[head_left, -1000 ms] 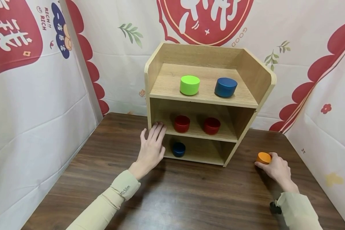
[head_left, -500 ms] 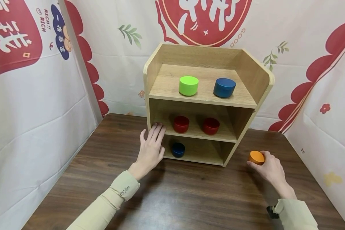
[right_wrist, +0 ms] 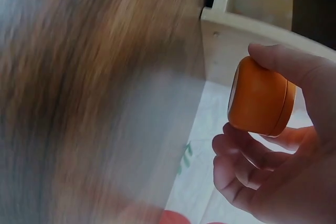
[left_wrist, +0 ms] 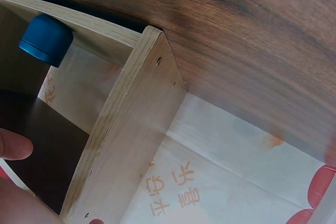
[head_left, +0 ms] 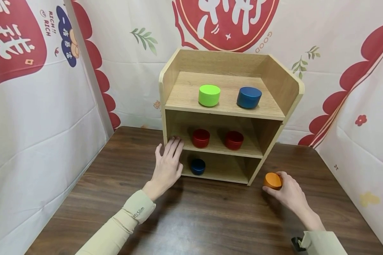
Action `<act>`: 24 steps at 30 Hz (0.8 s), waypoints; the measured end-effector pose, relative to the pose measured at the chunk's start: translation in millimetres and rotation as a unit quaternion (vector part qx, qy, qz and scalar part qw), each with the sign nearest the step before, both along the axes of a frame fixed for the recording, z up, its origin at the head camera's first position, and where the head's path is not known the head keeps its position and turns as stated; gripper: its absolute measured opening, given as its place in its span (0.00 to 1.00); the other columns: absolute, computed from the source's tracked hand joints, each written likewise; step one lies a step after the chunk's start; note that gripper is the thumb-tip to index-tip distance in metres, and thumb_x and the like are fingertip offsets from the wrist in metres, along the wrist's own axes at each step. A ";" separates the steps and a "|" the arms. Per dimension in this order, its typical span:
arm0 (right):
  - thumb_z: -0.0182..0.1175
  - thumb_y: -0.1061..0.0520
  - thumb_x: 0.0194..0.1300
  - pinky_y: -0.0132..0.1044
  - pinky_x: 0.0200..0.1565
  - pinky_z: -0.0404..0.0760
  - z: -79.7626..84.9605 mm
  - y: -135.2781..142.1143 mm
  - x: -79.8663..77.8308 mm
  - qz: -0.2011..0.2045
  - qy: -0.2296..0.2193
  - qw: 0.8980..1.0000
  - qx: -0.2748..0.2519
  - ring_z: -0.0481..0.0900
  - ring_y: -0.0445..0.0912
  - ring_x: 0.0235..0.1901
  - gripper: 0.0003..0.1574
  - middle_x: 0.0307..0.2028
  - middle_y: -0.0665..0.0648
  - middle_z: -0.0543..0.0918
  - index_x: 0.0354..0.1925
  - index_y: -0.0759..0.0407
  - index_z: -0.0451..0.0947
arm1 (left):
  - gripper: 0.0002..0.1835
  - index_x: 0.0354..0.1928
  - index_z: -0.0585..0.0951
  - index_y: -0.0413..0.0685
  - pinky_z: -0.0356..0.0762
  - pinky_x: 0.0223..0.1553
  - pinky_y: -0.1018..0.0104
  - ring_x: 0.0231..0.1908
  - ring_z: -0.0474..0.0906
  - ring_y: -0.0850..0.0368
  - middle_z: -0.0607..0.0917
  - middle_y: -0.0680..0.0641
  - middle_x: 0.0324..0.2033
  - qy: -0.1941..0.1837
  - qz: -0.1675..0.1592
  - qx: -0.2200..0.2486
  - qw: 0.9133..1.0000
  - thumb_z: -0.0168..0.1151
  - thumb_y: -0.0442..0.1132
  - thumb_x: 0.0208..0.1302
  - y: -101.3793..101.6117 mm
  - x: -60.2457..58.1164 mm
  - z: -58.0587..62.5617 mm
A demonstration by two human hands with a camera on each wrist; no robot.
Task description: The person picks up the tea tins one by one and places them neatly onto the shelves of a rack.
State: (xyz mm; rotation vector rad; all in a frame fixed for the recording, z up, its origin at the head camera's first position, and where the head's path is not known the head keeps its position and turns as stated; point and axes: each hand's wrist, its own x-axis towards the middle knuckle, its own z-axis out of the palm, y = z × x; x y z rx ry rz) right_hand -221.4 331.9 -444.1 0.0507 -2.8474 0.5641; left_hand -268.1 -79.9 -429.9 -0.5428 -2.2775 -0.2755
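My right hand [head_left: 288, 191] holds a small round orange tin [head_left: 272, 181] off the front right corner of the wooden shelf [head_left: 225, 114]. In the right wrist view, thumb and fingers pinch the orange tin [right_wrist: 260, 98] at opposite sides, and it appears raised over the table. My left hand [head_left: 166, 166] rests on the shelf's left side with fairly straight fingers, their tips at the middle board; one fingertip lies outside the side panel [left_wrist: 123, 124]. Near its thumb, a dark blue tin [head_left: 198, 166] stands on the bottom board.
A lime green tin [head_left: 209, 95] and a blue tin [head_left: 249, 97] stand on the top board. Two red tins [head_left: 201, 138] sit on the middle one. The brown wooden table [head_left: 210, 219] carries the shelf, with printed cloth [head_left: 124, 81] hanging at the back and sides.
My right hand has carried the orange tin leftward, closer to the shelf's right front corner. The left hand stays where it was on the shelf.
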 end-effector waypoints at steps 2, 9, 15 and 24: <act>0.73 0.42 0.47 0.46 0.29 0.74 1.7 -5.5 3.0 0.008 -0.003 1.000 -0.002 0.77 0.57 0.35 0.47 0.40 0.70 0.80 0.54 0.72 0.69 | 0.42 0.69 0.66 0.45 0.54 0.63 0.37 0.70 0.60 0.49 0.68 0.45 0.68 0.001 0.001 0.000 1.000 0.64 0.34 0.46 0.1 0.1 0.6; 0.75 0.43 0.44 0.45 0.33 0.75 4.6 -26.9 11.2 0.041 0.011 0.999 -0.001 0.79 0.53 0.35 0.44 0.40 0.64 0.81 0.51 0.68 0.71 | 0.41 0.69 0.66 0.45 0.55 0.63 0.36 0.70 0.61 0.49 0.68 0.44 0.68 0.002 0.001 0.002 1.000 0.63 0.34 0.47 -0.4 0.8 1.6; 0.75 0.42 0.44 0.43 0.33 0.75 4.7 -48.9 13.7 0.069 0.013 0.998 -0.002 0.79 0.50 0.36 0.41 0.41 0.61 0.82 0.50 0.64 0.73 | 0.42 0.68 0.67 0.45 0.55 0.62 0.36 0.69 0.61 0.49 0.69 0.44 0.68 0.006 0.000 0.006 1.000 0.65 0.34 0.45 -0.6 0.9 2.2; 0.75 0.47 0.46 0.42 0.35 0.76 3.4 -81.7 6.2 0.110 0.025 0.993 -0.028 0.78 0.47 0.35 0.38 0.40 0.60 0.81 0.50 0.65 0.72 | 0.41 0.69 0.66 0.45 0.54 0.63 0.36 0.70 0.60 0.49 0.68 0.45 0.68 -0.002 -0.001 0.003 1.000 0.62 0.34 0.47 -0.4 1.4 1.1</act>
